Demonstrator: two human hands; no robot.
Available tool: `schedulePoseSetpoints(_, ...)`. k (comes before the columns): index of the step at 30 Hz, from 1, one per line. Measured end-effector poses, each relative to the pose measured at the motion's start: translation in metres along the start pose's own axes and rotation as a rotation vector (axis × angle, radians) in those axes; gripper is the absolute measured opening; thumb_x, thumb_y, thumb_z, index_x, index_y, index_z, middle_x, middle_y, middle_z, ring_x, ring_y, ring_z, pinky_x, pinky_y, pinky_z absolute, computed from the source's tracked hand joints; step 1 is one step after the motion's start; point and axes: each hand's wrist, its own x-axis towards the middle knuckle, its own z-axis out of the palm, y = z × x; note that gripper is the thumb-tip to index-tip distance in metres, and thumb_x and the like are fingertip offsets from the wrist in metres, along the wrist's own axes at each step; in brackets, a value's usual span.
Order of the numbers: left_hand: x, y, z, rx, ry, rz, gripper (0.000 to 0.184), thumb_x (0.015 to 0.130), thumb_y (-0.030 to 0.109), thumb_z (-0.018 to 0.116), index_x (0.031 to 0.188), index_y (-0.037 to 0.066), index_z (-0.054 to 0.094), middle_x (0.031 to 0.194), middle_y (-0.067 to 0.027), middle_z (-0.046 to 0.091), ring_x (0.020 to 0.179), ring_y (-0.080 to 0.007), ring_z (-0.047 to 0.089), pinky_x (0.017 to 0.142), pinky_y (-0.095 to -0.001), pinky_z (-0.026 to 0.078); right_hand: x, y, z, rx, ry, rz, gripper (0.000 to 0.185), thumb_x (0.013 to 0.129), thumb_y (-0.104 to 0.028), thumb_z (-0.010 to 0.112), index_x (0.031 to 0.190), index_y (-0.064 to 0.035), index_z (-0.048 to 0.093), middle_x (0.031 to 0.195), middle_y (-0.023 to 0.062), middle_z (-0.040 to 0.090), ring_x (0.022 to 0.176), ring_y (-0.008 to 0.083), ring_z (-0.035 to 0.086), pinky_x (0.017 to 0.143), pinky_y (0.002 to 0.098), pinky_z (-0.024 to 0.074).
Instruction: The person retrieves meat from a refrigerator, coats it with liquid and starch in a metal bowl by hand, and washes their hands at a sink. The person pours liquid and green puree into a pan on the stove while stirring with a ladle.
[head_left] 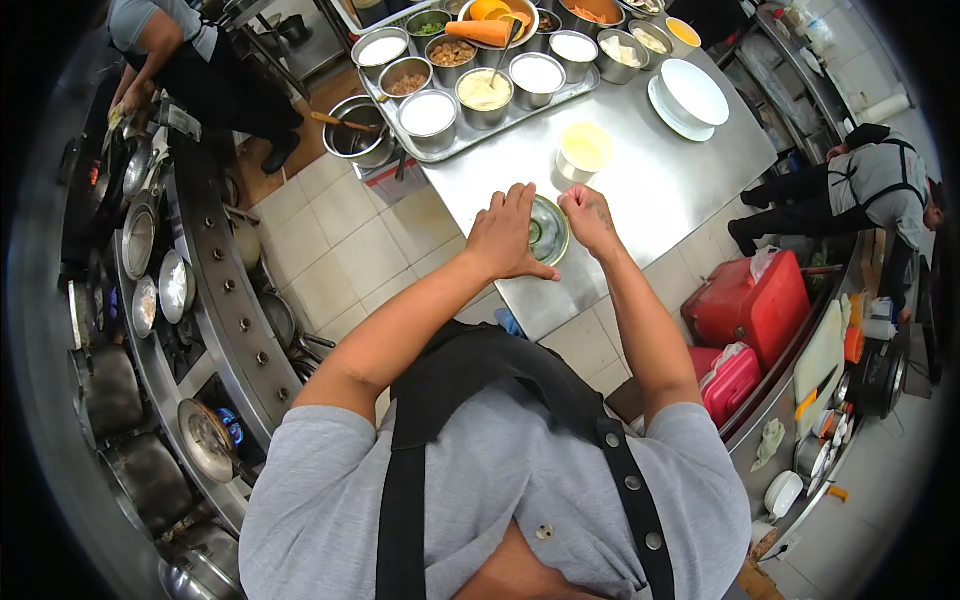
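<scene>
A round metal container [548, 232] with something green at its bottom stands near the front of the steel table. My left hand [505, 240] lies over its left side, fingers stretched out and thumb reaching along the near edge. At the right rim is my right hand [590, 216], its fingers curled closed; what they hold, if anything, is hidden. Just beyond both hands stands a metal container of pale yellow contents [585, 150].
A tray [440, 148] of several filled metal tubs covers the table's far left. White bowls [694, 94] stand far right. A stove [228, 285] with a lit burner runs along the left; red coolers [748, 308] sit right. Two other people work at the sides.
</scene>
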Motion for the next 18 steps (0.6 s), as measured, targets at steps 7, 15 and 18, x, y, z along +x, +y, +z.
schedulePoseSetpoints(7, -0.001, -0.025, 0.001, -0.416, 0.075, -0.056, 0.103, 0.06, 0.058, 0.076, 0.133, -0.001, 0.035, 0.117, -0.0172, 0.053, 0.109, -0.0296, 0.051, 0.093, -0.0393, 0.043, 0.004, -0.002, -0.01, 0.037, -0.215, 0.191, 0.02, 0.08, -0.021, 0.055, 0.077, -0.002, 0.061, 0.071, 0.0036, 0.059, 0.065, 0.0109, 0.052, 0.061, 0.0268, 0.0435)
schedulePoseSetpoints(15, 0.05, -0.085, 0.042, -1.648, -0.313, -0.119, 0.071, 0.093, 0.062, 0.025, 0.123, -0.001, 0.043, 0.097, -0.0124, 0.061, 0.09, -0.0197, 0.06, 0.086, -0.032, 0.047, 0.006, -0.014, -0.006, 0.032, -0.399, 0.161, 0.019, 0.082, -0.019, 0.057, 0.082, -0.0017, 0.063, 0.075, 0.0028, 0.061, 0.069, 0.0112, 0.053, 0.065, 0.0262, 0.043)
schedulePoseSetpoints(18, 0.054, -0.079, 0.045, -1.786, -0.473, -0.065, 0.086, 0.088, 0.07, 0.018, 0.127, -0.004, 0.039, 0.106, -0.0173, 0.06, 0.1, -0.0229, 0.06, 0.091, -0.0349, 0.046, 0.005, -0.019, -0.005, 0.007, -0.417, 0.145, 0.012, 0.085, -0.013, 0.057, 0.079, -0.0043, 0.061, 0.068, -0.0023, 0.056, 0.061, 0.007, 0.047, 0.056, 0.0232, 0.0383)
